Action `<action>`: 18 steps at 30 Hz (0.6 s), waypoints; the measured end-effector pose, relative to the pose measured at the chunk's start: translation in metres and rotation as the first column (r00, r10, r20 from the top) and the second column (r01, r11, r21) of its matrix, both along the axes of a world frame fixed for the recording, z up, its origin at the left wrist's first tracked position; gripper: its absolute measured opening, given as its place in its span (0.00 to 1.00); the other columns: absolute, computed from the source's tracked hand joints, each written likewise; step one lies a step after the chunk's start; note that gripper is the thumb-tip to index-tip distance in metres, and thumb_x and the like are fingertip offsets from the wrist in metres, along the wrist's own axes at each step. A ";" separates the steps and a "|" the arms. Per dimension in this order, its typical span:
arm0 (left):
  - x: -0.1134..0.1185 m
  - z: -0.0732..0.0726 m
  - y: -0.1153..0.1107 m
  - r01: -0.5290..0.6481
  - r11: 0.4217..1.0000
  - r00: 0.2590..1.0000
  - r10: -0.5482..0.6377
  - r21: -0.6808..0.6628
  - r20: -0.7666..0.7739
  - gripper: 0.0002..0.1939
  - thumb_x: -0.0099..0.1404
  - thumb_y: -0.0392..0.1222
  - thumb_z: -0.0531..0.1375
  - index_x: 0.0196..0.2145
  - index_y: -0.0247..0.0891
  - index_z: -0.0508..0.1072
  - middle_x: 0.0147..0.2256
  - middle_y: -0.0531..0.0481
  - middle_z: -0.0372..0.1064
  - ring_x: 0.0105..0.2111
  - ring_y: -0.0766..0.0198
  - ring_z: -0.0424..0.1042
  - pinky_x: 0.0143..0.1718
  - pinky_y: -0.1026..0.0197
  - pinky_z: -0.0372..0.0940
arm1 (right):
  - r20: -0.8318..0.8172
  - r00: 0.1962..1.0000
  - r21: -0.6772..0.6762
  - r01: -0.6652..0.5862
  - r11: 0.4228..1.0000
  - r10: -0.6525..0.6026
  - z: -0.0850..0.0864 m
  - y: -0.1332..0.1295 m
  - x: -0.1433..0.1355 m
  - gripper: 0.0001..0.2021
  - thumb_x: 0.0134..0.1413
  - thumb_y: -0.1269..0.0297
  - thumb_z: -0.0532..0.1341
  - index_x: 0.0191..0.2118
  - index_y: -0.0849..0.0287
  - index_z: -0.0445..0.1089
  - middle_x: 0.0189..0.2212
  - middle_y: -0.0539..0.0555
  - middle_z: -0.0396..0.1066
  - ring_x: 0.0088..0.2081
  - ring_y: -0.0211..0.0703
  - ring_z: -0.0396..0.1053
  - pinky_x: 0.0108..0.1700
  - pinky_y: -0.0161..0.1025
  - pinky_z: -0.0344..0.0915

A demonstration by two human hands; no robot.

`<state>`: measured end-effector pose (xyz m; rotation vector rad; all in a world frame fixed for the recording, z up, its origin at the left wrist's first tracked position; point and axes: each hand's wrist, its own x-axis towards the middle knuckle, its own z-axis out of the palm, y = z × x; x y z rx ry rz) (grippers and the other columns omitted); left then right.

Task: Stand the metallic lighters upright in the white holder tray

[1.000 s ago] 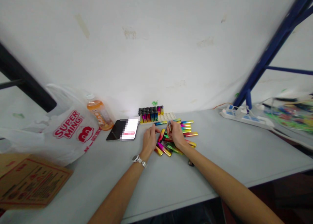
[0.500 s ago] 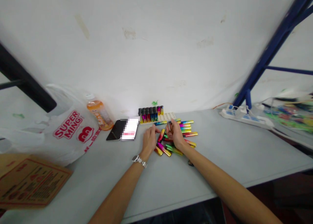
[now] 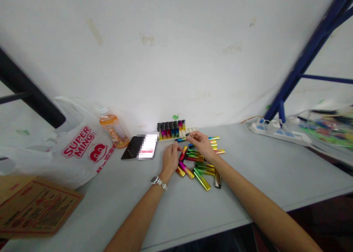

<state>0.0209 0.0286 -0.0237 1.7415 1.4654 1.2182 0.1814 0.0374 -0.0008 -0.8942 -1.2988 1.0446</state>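
My right hand (image 3: 203,144) is closed in a pinch by the front of the pale holder (image 3: 191,130), on a small lighter whose dark top (image 3: 188,135) shows at the fingertips; the rest is hidden. My left hand (image 3: 171,157), with a watch on its wrist, rests on the table with its fingers curled together; what they hold, if anything, is hidden. Close to its fingertips lies a red-gold lighter (image 3: 183,153). Several black-topped, shiny lighters (image 3: 168,130) stand upright in the holder's left part. More loose ones, among them a green-yellow lighter (image 3: 202,179), lie between and below my hands.
Left of my hands is a phone (image 3: 132,147) beside a blurred-out bright patch. Further left are an orange drink bottle (image 3: 113,129), a white plastic bag (image 3: 82,149) and a cardboard box (image 3: 41,208). A white power strip (image 3: 278,133) lies at the right, by a blue metal post (image 3: 295,68).
My right hand has shifted slightly right and turned flatter over the holder's front. The green-yellow lighter now lies nearer the front edge, and a dark-and-white piece beside my right forearm shows more. My left hand stays put.
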 end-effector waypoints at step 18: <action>-0.003 -0.005 0.003 0.001 1.000 1.000 -0.001 -0.001 0.004 0.28 0.72 0.53 0.43 0.26 0.40 0.74 0.31 0.47 0.75 0.37 0.59 0.72 0.46 0.55 0.64 | 0.647 0.707 0.364 0.041 0.931 -0.284 0.017 0.107 0.046 0.08 0.53 0.69 0.62 0.40 0.59 0.68 0.36 0.53 0.76 0.32 0.40 0.74 0.38 0.37 0.68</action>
